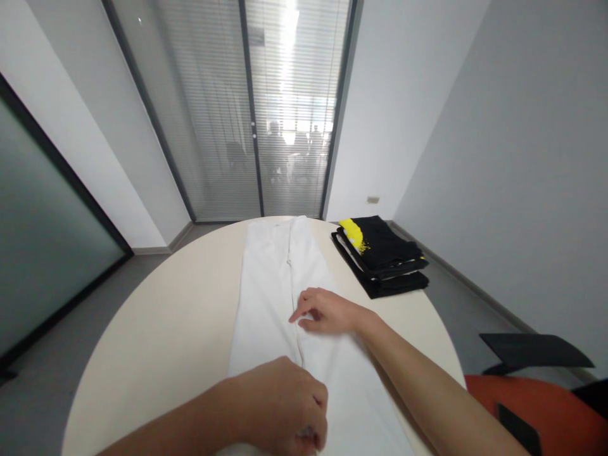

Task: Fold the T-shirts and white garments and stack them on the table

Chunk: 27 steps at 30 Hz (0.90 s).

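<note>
A long white garment [266, 304] lies lengthwise over the round table, with a line like a seam or meeting edges running down its middle. A small knob or pull shows on the upper part of that line. My right hand [325, 310] rests on the garment just right of the line. Its index finger reaches out to the line, apart from the thumb, and nothing shows between them. Closer to me, my left hand [285, 402] is closed over the lower part of the garment. Something pale, seemingly the cloth, shows between its curled fingers; its fingertips are partly hidden.
A stack of folded black clothes [380, 256] with a yellow print sits at the table's far right. The pale round table [166, 329] has a curved edge. To the right stands an orange chair [536, 405] with black armrests. Behind are glass panels with blinds [213, 126].
</note>
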{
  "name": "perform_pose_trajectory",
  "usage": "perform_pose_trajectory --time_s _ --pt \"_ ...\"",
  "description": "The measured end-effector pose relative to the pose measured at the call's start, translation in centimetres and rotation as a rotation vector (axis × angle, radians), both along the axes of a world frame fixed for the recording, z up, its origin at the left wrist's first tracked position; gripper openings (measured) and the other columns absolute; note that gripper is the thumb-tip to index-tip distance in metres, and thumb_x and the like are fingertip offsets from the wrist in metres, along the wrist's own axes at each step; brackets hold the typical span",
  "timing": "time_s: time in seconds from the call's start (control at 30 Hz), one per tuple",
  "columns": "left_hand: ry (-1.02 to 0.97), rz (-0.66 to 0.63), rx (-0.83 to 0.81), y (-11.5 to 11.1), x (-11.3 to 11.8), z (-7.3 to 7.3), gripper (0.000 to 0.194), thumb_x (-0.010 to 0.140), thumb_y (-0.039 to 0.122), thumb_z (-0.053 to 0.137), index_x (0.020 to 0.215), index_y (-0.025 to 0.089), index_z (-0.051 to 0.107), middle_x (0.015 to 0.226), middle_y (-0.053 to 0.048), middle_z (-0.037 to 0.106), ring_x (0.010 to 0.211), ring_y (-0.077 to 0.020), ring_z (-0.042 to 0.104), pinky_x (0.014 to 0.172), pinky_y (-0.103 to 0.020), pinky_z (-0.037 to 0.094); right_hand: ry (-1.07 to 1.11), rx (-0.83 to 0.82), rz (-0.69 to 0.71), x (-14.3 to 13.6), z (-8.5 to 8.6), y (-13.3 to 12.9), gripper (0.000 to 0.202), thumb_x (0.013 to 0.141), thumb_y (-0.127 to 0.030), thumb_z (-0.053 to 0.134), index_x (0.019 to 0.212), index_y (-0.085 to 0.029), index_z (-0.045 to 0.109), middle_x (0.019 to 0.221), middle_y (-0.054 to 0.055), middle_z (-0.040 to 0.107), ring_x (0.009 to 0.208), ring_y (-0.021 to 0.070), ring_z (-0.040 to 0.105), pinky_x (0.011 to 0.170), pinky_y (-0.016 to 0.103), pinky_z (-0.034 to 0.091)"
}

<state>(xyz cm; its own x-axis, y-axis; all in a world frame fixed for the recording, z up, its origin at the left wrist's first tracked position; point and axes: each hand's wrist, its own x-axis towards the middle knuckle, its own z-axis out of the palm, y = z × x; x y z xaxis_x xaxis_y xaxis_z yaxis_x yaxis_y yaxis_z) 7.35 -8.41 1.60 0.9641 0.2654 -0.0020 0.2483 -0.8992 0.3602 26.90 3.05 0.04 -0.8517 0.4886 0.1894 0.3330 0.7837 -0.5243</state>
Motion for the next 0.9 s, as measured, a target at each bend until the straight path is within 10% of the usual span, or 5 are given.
perform_pose_trajectory --time_s 0.3,0.43,0.63,0.9 --pt "-0.011 -0.005 -0.271 0.7 -0.3 0.6 0.007 0.077 0.024 0.077 0.084 0.025 0.075 0.082 0.006 0.072 0.067 -0.0085 0.064 0.06 -0.021 0.042 -0.029 0.033 0.003 -0.3 0.5 -0.5 0.015 0.088 -0.016 0.059 0.095 -0.019 0.072 0.086 0.004 0.067 0.08 0.0158 0.06 0.082 0.03 0.045" --pt "-0.152 0.248 -0.227 3.9 -2.2 1.5 0.014 0.087 0.033 0.066 0.096 0.024 0.072 0.089 0.002 0.073 0.078 -0.0131 0.066 0.076 -0.024 0.05 0.017 0.132 -0.057 -0.6 0.0 -0.7 0.031 0.089 -0.029 0.065 0.118 -0.02 0.066 0.116 0.011 0.066 0.111 0.0242 0.058 0.1 0.041 0.042" --pt "-0.374 0.775 0.183 10.3 -6.5 -2.1 0.032 0.098 0.031 0.048 0.123 0.02 0.064 0.135 -0.009 0.06 0.124 -0.0214 0.055 0.109 -0.039 0.042 0.003 0.164 -0.138 -0.7 -1.0 -0.5 0.042 0.096 -0.035 0.057 0.135 -0.019 0.054 0.135 0.016 0.059 0.127 0.0266 0.052 0.109 0.046 0.038" --pt "-0.252 0.761 0.198 12.2 -7.7 -4.9 0.036 0.098 0.034 0.047 0.127 0.021 0.063 0.134 -0.008 0.064 0.125 -0.0238 0.055 0.11 -0.043 0.042 0.068 0.095 -0.329 -1.7 -1.7 0.4 0.032 0.098 -0.027 0.052 0.127 -0.017 0.06 0.124 0.013 0.066 0.112 0.0229 0.06 0.1 0.039 0.045"
